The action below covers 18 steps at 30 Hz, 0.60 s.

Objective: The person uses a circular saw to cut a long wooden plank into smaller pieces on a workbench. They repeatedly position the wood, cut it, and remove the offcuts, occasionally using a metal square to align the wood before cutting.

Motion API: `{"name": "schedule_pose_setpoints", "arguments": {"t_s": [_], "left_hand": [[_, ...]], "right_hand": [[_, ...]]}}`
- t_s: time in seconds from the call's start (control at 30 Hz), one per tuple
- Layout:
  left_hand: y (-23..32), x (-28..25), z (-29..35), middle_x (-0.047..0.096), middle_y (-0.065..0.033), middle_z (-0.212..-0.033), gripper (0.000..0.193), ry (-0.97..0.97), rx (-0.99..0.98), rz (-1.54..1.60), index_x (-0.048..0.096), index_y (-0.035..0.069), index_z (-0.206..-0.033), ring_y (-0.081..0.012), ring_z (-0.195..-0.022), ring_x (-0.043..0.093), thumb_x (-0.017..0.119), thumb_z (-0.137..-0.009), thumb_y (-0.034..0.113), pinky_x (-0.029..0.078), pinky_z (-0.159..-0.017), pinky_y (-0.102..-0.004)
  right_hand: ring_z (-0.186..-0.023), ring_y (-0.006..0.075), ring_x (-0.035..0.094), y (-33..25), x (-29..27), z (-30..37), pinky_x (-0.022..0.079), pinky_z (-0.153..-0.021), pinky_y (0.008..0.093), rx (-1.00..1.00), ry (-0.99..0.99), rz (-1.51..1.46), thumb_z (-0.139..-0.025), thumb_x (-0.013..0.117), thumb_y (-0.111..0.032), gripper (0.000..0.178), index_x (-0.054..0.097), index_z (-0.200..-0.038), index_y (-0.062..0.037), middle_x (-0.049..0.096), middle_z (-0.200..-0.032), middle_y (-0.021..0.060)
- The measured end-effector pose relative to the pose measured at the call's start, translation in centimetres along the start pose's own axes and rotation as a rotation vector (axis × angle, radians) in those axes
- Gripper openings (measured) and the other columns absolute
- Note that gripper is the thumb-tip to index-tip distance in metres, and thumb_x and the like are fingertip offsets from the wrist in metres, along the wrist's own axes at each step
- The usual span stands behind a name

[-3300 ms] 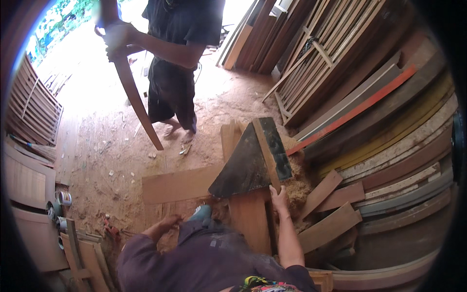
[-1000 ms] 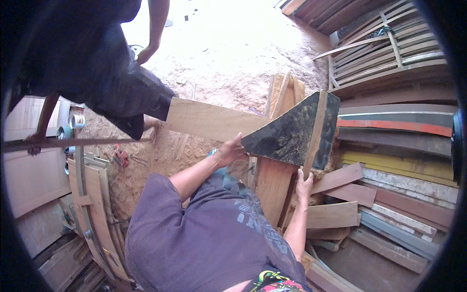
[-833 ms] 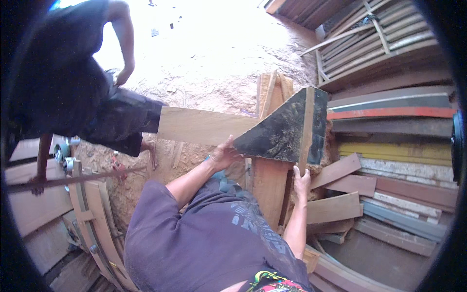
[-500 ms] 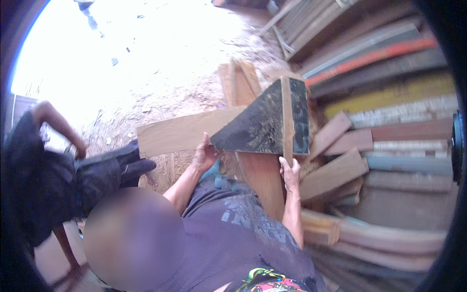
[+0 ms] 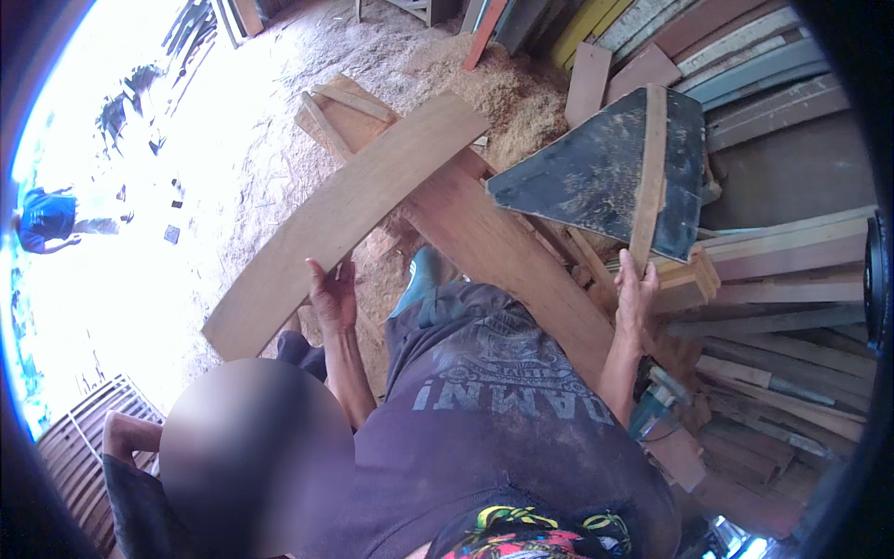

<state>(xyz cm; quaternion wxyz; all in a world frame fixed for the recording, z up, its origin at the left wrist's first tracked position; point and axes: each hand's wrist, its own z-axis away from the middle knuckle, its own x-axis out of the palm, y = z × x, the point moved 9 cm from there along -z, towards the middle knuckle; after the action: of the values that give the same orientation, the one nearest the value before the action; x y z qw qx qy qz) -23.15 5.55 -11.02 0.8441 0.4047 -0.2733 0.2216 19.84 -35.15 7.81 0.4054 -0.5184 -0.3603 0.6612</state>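
Note:
My right hand (image 5: pixel 636 291) is closed round the lower end of a wooden strip fixed across a black, roughly triangular board (image 5: pixel 582 172), holding it up on the right. Dust and scuffs mark the board's dark face. My left hand (image 5: pixel 333 296) is at the lower edge of a wide, pale plank (image 5: pixel 345 219), thumb and fingers apart; whether it presses on the wood I cannot tell. That plank, curved in the view, lies across a long reddish-brown board (image 5: pixel 507 247). Two narrow strips form a V on this board's far end (image 5: pixel 349 107).
Stacked timber (image 5: pixel 782 102) lines the right side. A teal tool (image 5: pixel 652 410) lies beside my right forearm. Sawdust (image 5: pixel 503 88) is heaped beyond the boards. A person's arm (image 5: pixel 135 433) is close at lower left; another person in blue (image 5: pixel 47 219) is far left.
My view has turned, so the boards now slant. The black board, still in my right hand, has moved right, away from the pale plank. My left hand has left its tip for the plank's edge.

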Motion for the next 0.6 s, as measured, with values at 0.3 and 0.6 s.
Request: {"name": "schedule_pose_setpoints", "arguments": {"t_s": [0.3,0.6], "left_hand": [[16.2,7.9,5.1,0.067,-0.0114,-0.124,0.049,-0.102,0.603,-0.414,0.056,0.001,-0.140,-0.0210,-0.109,0.069,0.062,-0.108,0.039,0.060,-0.090,-0.0394],[27.9,19.2,11.1,0.072,-0.0065,-0.094,0.023,-0.139,1.237,-0.396,0.073,-0.001,-0.103,-0.0128,-0.077,0.066,0.074,-0.101,0.021,0.056,-0.067,-0.0316]], "right_hand": [[-0.055,0.0034,0.045,1.1,-3.6,-1.3,0.031,-0.049,0.0225,0.001,0.064,-0.121,-0.095,0.082,-0.029,0.030,0.058,-0.091,-0.0111,0.055,-0.069,-0.0044],[-0.055,0.0047,0.045,1.0,-4.2,-1.9,0.033,-0.050,0.0244,-0.082,0.009,-0.172,-0.094,0.083,-0.027,0.032,0.057,-0.087,-0.0102,0.056,-0.068,-0.0031]]}}
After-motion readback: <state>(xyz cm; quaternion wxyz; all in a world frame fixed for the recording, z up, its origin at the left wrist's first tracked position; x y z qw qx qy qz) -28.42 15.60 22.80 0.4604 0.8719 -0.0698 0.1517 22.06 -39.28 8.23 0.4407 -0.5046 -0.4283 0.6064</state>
